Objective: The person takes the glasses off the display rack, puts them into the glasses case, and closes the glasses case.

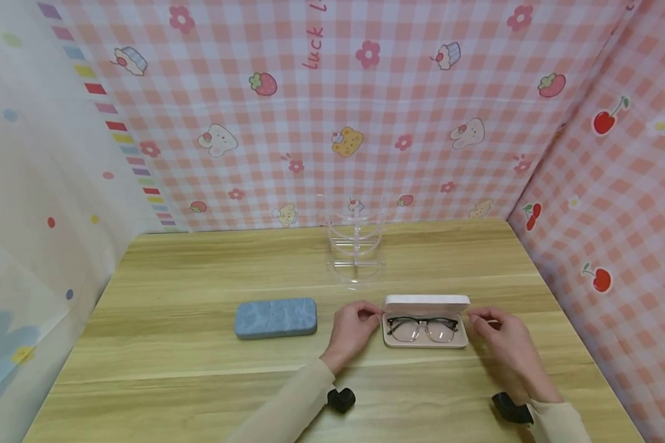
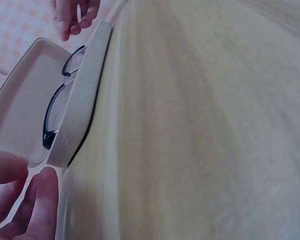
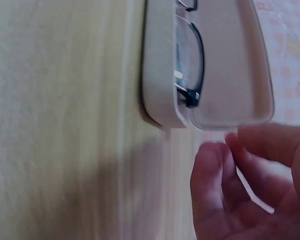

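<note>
A pale eyeglass case point(image 1: 425, 343) stands with its lid point(image 1: 427, 300) raised. Inside lies a pair of dark-browed glasses point(image 1: 423, 329) with clear lenses, its temples folded behind. My left hand point(image 1: 353, 332) is at the case's left end, its fingertips point(image 2: 47, 180) right by the lid's corner. At the other end, the bent fingers of my right hand point(image 1: 507, 341) come close to the lid's edge, thumb and forefinger near each other in the right wrist view. Nothing shows gripped in either hand.
A blue eyeglass case point(image 1: 276, 318) lies closed to the left on the wooden table point(image 1: 199, 381). Behind, near the checked cloth backdrop point(image 1: 310, 111), stands a clear acrylic display stand point(image 1: 356, 246). Patterned cloth hangs on both sides.
</note>
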Motion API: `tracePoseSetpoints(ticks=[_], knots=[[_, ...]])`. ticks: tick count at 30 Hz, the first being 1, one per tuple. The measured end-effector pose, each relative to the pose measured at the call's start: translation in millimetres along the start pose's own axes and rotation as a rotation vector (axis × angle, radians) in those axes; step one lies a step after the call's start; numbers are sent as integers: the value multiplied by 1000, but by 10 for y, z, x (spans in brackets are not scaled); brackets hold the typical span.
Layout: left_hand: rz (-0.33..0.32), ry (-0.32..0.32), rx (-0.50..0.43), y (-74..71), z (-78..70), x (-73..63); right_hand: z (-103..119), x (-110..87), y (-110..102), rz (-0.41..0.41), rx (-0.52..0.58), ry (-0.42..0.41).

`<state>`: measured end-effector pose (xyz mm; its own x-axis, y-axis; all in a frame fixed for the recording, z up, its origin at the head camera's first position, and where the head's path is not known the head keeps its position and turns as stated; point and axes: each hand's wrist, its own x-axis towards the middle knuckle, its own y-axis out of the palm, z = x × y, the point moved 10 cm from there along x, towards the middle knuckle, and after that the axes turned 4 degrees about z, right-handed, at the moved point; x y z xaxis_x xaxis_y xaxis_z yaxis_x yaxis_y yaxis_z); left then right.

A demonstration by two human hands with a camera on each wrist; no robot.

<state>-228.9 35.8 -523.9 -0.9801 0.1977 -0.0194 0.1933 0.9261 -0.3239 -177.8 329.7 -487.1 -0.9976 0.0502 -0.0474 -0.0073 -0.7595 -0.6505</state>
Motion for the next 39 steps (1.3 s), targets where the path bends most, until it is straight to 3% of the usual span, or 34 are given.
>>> tracePoseSetpoints(ticks=[3,6,12,16,25,39], knots=[[-23,-41,-95,-43,41,21,-24,0,-67,-22,81,26],[-6,-74,-177,-26,40,39,11,23,-38,12,177,-5],[95,-116,-177,86,8,46,82,71,172,177,253,-11],[129,-137,-161,125,5,47,89,79,232,204,271,23],[141,-164,-210,148,25,48,66,134,281,236,258,78],[160,-188,-313,180,24,33,109,199,306,394,346,-9]])
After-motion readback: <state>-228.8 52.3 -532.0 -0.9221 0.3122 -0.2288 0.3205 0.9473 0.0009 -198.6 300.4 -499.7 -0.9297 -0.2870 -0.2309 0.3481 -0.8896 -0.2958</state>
